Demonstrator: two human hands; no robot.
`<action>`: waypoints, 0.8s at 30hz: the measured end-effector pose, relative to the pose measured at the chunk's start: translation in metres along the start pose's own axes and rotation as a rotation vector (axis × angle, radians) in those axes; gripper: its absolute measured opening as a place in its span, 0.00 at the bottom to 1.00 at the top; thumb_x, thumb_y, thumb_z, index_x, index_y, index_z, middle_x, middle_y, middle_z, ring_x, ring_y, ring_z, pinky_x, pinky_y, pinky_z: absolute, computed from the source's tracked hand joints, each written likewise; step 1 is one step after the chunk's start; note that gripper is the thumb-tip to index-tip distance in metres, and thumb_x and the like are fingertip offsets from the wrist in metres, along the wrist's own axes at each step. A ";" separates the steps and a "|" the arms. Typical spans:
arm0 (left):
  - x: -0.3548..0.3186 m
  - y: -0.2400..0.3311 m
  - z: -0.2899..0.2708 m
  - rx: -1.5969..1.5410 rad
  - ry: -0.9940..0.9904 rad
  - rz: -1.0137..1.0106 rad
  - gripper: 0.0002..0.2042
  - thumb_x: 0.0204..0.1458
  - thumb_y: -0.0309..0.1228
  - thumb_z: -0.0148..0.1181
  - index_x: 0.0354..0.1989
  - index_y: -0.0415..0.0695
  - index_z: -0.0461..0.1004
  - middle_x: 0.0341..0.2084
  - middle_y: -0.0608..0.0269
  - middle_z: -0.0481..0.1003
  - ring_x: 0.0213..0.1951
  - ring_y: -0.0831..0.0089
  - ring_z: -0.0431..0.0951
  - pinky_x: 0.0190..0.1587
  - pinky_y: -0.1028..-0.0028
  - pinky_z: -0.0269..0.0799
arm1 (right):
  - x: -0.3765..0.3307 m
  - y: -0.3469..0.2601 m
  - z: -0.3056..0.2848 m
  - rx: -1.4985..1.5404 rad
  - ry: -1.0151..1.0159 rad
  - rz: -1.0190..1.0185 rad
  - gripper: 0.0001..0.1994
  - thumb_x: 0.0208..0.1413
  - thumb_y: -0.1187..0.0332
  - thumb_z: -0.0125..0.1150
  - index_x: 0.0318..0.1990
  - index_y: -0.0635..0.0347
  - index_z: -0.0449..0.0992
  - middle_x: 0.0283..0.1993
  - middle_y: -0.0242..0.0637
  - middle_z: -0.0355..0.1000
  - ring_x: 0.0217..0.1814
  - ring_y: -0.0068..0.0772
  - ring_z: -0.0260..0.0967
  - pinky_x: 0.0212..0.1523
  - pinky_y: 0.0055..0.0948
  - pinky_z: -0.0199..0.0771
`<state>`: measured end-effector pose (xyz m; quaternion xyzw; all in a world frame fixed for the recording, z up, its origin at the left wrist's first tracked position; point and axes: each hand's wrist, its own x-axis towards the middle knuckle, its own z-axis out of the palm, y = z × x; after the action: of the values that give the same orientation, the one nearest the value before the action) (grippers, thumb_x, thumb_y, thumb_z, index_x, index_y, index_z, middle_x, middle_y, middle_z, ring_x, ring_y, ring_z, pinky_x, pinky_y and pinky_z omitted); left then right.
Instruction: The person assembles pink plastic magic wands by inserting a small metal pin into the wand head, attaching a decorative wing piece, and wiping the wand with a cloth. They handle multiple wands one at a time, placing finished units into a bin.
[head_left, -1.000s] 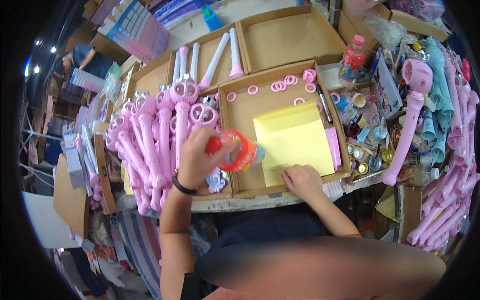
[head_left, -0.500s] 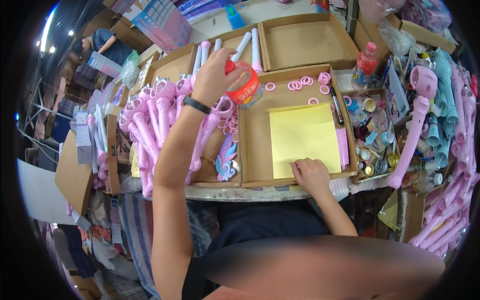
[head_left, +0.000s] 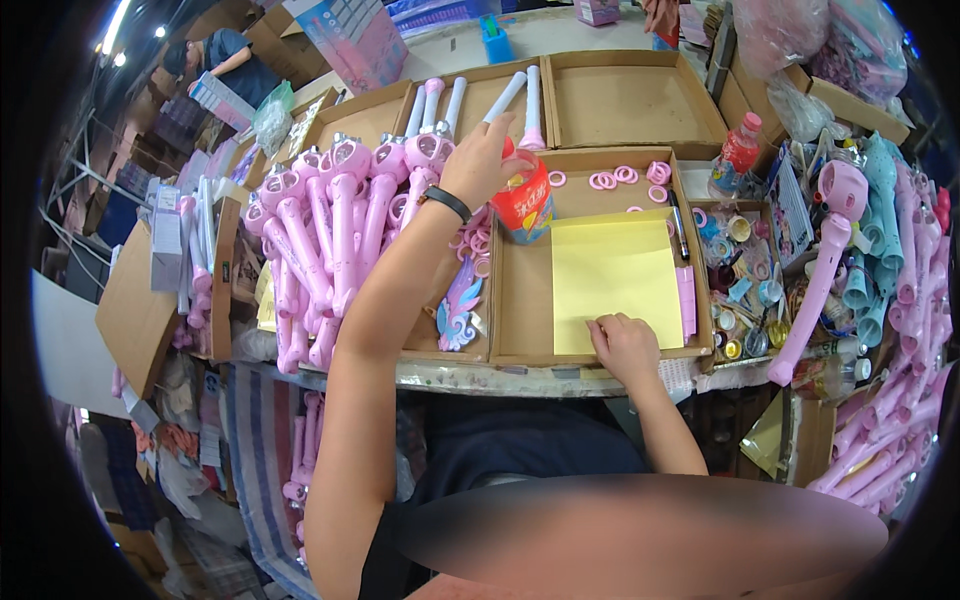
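Note:
My left hand (head_left: 476,168), with a black band at its wrist, is closed around the red-capped neck of a clear plastic bottle (head_left: 524,203) with a red label. The bottle hangs tilted over the left side of a shallow cardboard tray (head_left: 520,320). In that tray lies a yellow paper sheet (head_left: 612,275), and my right hand (head_left: 627,348) rests on its near edge with curled fingers. Whatever those fingers may hold is hidden. Pink rings (head_left: 603,181) lie beyond the paper, and a black pen (head_left: 680,232) lies along the tray's right wall.
Pink wand-like toys (head_left: 345,215) are heaped at the left, beside a blue-and-purple wing-shaped piece (head_left: 460,312). Another red-capped bottle (head_left: 736,155) stands at the right behind a box of small jars (head_left: 745,270). White-handled pieces (head_left: 532,105) lie in a back tray. Someone (head_left: 232,62) works far left.
My left hand has carried the bottle a little to the right and nearer, over the tray. The whole view has shifted slightly. My right hand stays on the yellow paper.

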<state>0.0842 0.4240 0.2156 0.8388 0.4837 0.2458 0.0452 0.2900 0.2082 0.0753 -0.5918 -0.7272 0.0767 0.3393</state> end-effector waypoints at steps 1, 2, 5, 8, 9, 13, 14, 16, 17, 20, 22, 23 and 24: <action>-0.005 0.002 -0.004 0.038 0.000 0.011 0.31 0.45 0.40 0.67 0.56 0.40 0.64 0.45 0.45 0.71 0.45 0.48 0.73 0.47 0.60 0.70 | 0.004 0.000 -0.003 0.080 -0.043 0.010 0.06 0.50 0.66 0.63 0.28 0.58 0.76 0.28 0.40 0.72 0.30 0.43 0.71 0.33 0.37 0.72; -0.010 0.005 -0.010 0.080 0.000 0.021 0.31 0.45 0.40 0.67 0.56 0.40 0.63 0.46 0.46 0.70 0.46 0.47 0.73 0.47 0.59 0.70 | 0.011 -0.001 -0.006 0.142 -0.117 0.056 0.06 0.50 0.67 0.63 0.31 0.58 0.76 0.31 0.41 0.72 0.34 0.44 0.71 0.36 0.38 0.72; -0.041 0.025 -0.022 -0.010 0.275 0.244 0.31 0.45 0.38 0.67 0.57 0.40 0.63 0.49 0.45 0.68 0.49 0.47 0.70 0.50 0.59 0.67 | 0.043 0.002 -0.012 0.121 0.099 -0.081 0.12 0.48 0.71 0.63 0.42 0.60 0.74 0.41 0.43 0.70 0.46 0.46 0.68 0.47 0.39 0.70; -0.105 0.051 -0.024 -0.137 0.236 0.297 0.28 0.44 0.34 0.67 0.55 0.42 0.66 0.51 0.47 0.68 0.53 0.49 0.68 0.55 0.58 0.64 | 0.088 0.020 -0.008 0.019 0.086 -0.207 0.18 0.45 0.73 0.64 0.46 0.58 0.71 0.43 0.42 0.70 0.49 0.45 0.67 0.49 0.39 0.68; -0.131 0.059 -0.023 -0.180 0.189 0.325 0.28 0.43 0.34 0.68 0.54 0.43 0.67 0.49 0.48 0.70 0.53 0.50 0.68 0.55 0.57 0.63 | 0.103 0.027 -0.002 -0.005 0.059 -0.245 0.17 0.45 0.73 0.64 0.45 0.57 0.71 0.43 0.42 0.70 0.48 0.45 0.67 0.49 0.39 0.68; -0.221 0.066 -0.016 -0.341 0.031 0.338 0.17 0.45 0.33 0.66 0.43 0.43 0.73 0.27 0.57 0.72 0.34 0.58 0.71 0.38 0.63 0.68 | 0.140 0.049 0.027 -0.247 0.123 -0.240 0.16 0.43 0.74 0.63 0.43 0.55 0.75 0.49 0.38 0.71 0.56 0.43 0.65 0.58 0.44 0.60; -0.243 0.061 -0.019 -0.346 -0.116 0.242 0.15 0.47 0.32 0.66 0.44 0.44 0.74 0.32 0.55 0.75 0.41 0.56 0.74 0.44 0.64 0.70 | 0.143 0.053 0.027 -0.334 0.102 -0.259 0.14 0.43 0.74 0.63 0.41 0.55 0.76 0.50 0.38 0.71 0.57 0.42 0.64 0.60 0.45 0.58; -0.279 0.051 -0.024 -0.419 -0.198 0.067 0.13 0.49 0.31 0.64 0.42 0.43 0.75 0.32 0.56 0.76 0.38 0.59 0.76 0.42 0.66 0.71 | 0.140 0.049 0.022 -0.398 0.111 -0.273 0.12 0.41 0.75 0.63 0.37 0.54 0.78 0.50 0.37 0.71 0.58 0.42 0.64 0.61 0.46 0.56; -0.296 0.047 -0.028 -0.502 -0.149 -0.010 0.12 0.50 0.30 0.64 0.43 0.42 0.75 0.31 0.56 0.76 0.36 0.60 0.77 0.41 0.67 0.72 | 0.135 0.044 0.013 -0.375 0.142 -0.266 0.10 0.40 0.75 0.63 0.34 0.54 0.78 0.49 0.37 0.71 0.58 0.42 0.64 0.61 0.45 0.57; -0.331 0.033 -0.035 -0.726 -0.018 -0.270 0.12 0.53 0.30 0.62 0.43 0.38 0.75 0.34 0.55 0.78 0.36 0.68 0.80 0.37 0.73 0.74 | 0.103 0.008 -0.019 -0.328 0.256 -0.293 0.10 0.40 0.76 0.61 0.33 0.53 0.79 0.49 0.35 0.72 0.59 0.41 0.64 0.63 0.45 0.54; -0.337 0.025 -0.034 -0.749 0.083 -0.425 0.11 0.54 0.30 0.61 0.42 0.38 0.75 0.33 0.58 0.78 0.36 0.72 0.79 0.39 0.74 0.73 | 0.067 -0.028 -0.037 -0.355 0.321 -0.306 0.14 0.40 0.78 0.59 0.36 0.50 0.81 0.47 0.33 0.73 0.59 0.39 0.64 0.65 0.44 0.52; -0.336 0.022 -0.031 -0.921 0.098 -0.531 0.12 0.55 0.30 0.60 0.45 0.38 0.74 0.34 0.60 0.78 0.38 0.74 0.78 0.42 0.76 0.72 | 0.049 -0.046 -0.041 -0.331 0.401 -0.406 0.14 0.41 0.77 0.59 0.36 0.48 0.81 0.47 0.32 0.73 0.58 0.39 0.65 0.65 0.43 0.52; -0.333 0.020 -0.029 -1.162 0.075 -0.585 0.20 0.56 0.33 0.59 0.54 0.38 0.68 0.44 0.59 0.74 0.48 0.73 0.74 0.52 0.74 0.67 | 0.034 -0.064 -0.043 -0.338 0.440 -0.473 0.15 0.42 0.77 0.59 0.37 0.45 0.82 0.47 0.30 0.73 0.57 0.38 0.66 0.65 0.43 0.52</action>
<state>-0.0507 0.1310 0.1243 0.5023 0.4817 0.4741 0.5393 0.2611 0.2078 0.1545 -0.4575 -0.7559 -0.2543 0.3933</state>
